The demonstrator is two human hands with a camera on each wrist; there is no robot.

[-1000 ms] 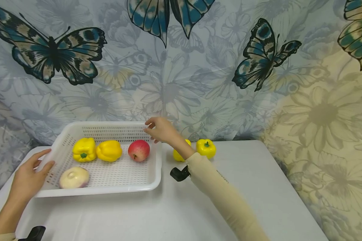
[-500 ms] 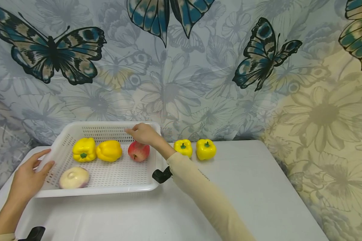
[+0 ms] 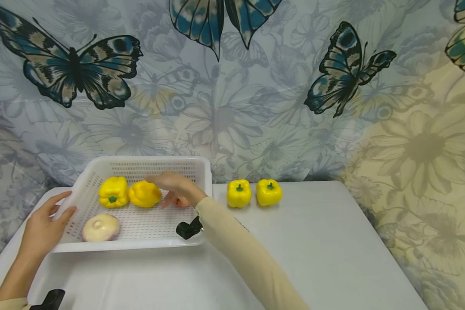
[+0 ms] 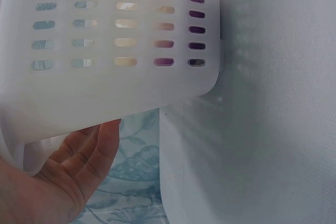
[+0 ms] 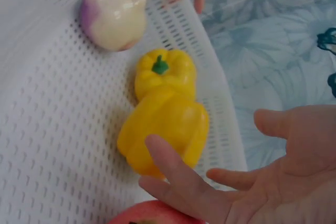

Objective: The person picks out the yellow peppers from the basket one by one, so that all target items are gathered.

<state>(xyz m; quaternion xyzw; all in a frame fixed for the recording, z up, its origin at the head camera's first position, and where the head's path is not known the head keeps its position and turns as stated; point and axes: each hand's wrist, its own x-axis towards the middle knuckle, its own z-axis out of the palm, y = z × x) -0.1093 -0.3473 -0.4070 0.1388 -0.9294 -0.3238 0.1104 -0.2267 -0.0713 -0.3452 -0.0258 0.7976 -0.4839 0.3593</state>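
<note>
My left hand (image 3: 44,226) grips the left rim of a white perforated plastic basket (image 3: 139,246); in the left wrist view its fingers (image 4: 107,142) curl at the rim. My right hand (image 3: 176,185) is inside the basket at the right, fingers spread, over a red apple (image 3: 183,202) that it partly hides. In the right wrist view, its fingertips overlap the nearer of two yellow bell peppers (image 5: 163,124), and it holds nothing. The other yellow bell pepper (image 3: 113,192) lies to the left, against the first. A round cream-and-purple vegetable (image 3: 100,227) sits at the basket's front left.
Two more yellow bell peppers (image 3: 238,193) stand side by side on the white table (image 3: 302,249), right of the basket. A butterfly-patterned cloth (image 3: 255,107) hangs right behind the basket and the table's back edge.
My right hand has moved left and down from the basket's back right corner, over the apple toward the nearer pepper. My left hand stays on the rim. The head view has shifted slightly.
</note>
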